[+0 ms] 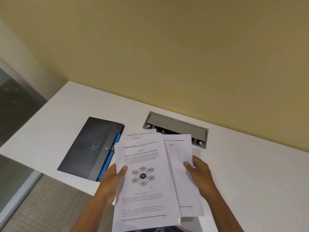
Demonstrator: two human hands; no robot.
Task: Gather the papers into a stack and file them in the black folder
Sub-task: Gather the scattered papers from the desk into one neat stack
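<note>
Several printed white papers (147,195) form a loose, fanned stack held above the near edge of the white table (250,164). The top sheet shows text and a circular diagram. My left hand (112,180) grips the stack's left edge, thumb on top. My right hand (199,173) grips the right-hand sheets, thumb on top. The black folder (88,148) lies shut on the table to the left of the papers, with a blue smile logo, a snap button and blue inner edges showing along its right side.
A grey cable hatch (177,126) is set into the table behind the papers, near the yellow wall (167,56). The table's left edge drops to grey carpet (50,198) and a glass partition (15,131).
</note>
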